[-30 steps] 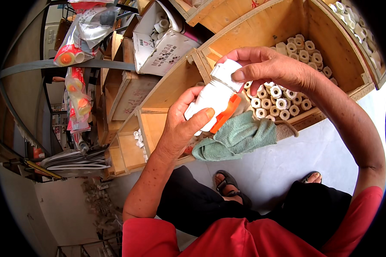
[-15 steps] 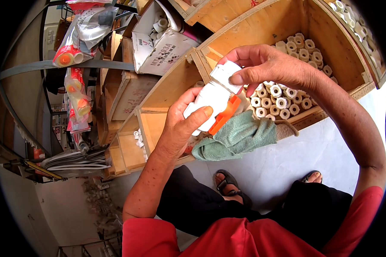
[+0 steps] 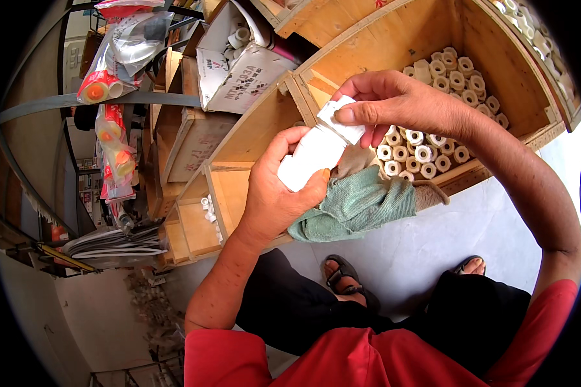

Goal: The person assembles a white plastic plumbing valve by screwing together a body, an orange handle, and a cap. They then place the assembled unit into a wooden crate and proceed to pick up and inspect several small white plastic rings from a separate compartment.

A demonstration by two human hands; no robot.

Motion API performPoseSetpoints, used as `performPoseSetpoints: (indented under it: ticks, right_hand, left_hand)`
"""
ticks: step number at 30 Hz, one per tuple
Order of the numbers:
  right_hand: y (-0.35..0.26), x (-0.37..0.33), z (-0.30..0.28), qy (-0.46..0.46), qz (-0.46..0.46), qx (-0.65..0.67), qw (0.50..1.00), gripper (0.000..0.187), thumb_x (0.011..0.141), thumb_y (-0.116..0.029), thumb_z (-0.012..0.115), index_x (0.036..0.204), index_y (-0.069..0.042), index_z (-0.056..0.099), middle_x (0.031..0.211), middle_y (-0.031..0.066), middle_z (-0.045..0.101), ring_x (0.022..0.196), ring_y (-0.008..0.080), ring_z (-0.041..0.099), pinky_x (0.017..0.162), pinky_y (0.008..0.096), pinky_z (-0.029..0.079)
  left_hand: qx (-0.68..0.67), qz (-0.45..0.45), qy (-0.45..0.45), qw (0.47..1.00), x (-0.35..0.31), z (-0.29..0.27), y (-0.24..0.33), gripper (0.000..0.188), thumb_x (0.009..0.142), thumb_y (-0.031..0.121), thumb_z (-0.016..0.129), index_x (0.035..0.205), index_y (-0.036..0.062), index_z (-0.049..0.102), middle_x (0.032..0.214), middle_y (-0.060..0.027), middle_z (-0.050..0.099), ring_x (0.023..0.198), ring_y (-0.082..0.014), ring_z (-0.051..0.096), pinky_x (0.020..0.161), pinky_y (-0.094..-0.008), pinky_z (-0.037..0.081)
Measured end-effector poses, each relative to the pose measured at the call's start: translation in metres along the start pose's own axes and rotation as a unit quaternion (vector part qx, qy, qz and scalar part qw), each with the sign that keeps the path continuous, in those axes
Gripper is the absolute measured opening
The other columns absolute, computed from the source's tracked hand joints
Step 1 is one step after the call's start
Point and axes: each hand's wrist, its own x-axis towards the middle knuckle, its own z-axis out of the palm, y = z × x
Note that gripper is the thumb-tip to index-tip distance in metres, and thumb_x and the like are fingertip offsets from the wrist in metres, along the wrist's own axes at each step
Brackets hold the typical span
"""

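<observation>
A white plastic ball valve [image 3: 311, 158] is held up in front of me, tilted, above the wooden bin's front edge. Wrapped round its body is my left hand [image 3: 269, 190], thumb along the near side. My right hand [image 3: 403, 106] is closed on the nut at the valve's upper end, thumb pressed on top and fingers curled behind. The valve's orange handle is hidden at this moment. Below it, a green cloth [image 3: 368, 205] drapes over the bin's edge.
The wooden bin [image 3: 374, 39] holds many white hex-ended plastic fittings [image 3: 423, 153]. Further left are smaller wooden compartments [image 3: 231, 193], a white carton [image 3: 245, 84] of fittings and hanging bagged parts [image 3: 117, 155]. Grey-white tubing [image 3: 116, 245] lies on a shelf.
The valve has been turned in my hands, so its orange handle has gone out of sight. Both hands stay in nearly the same place, still gripping it.
</observation>
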Motion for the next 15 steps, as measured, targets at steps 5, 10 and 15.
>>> performPoseSetpoints:
  ticks: [5, 10, 15]
  right_hand:
    - [-0.004, -0.003, 0.011, 0.060, -0.007, -0.062, 0.996, 0.056, 0.090, -0.056, 0.057, 0.108, -0.004, 0.061, 0.083, 0.0067, 0.063, 0.065, 0.0106, 0.061, 0.062, 0.0246, 0.053]
    - [-0.013, -0.003, 0.013, 0.062, 0.012, -0.107, 0.992, 0.062, 0.091, -0.060, 0.052, 0.115, -0.004, 0.057, 0.080, 0.0047, 0.060, 0.066, 0.0089, 0.058, 0.060, 0.0224, 0.051]
    - [-0.015, -0.006, 0.001, 0.000, -0.002, -0.128, 0.992, 0.068, 0.086, -0.064, 0.056, 0.107, 0.001, 0.059, 0.080, 0.0063, 0.061, 0.071, 0.0106, 0.060, 0.058, 0.0232, 0.050]
  left_hand:
    - [0.144, 0.093, 0.024, 0.985, 0.001, 0.001, -0.002, 0.049, 0.074, 0.003, 0.068, 0.120, 0.0007, 0.050, 0.099, -0.0077, 0.059, 0.086, -0.0127, 0.057, 0.076, -0.0271, 0.050]
    - [0.038, 0.039, 0.015, 0.998, 0.002, 0.003, 0.000, 0.052, 0.074, 0.003, 0.067, 0.124, 0.0008, 0.049, 0.102, -0.0077, 0.057, 0.092, -0.0125, 0.056, 0.080, -0.0271, 0.048]
    - [-0.085, 0.013, -0.010, 0.996, 0.006, -0.002, 0.002, 0.061, 0.077, 0.003, 0.062, 0.136, 0.0016, 0.044, 0.113, -0.0084, 0.056, 0.102, -0.0134, 0.054, 0.090, -0.0278, 0.045]
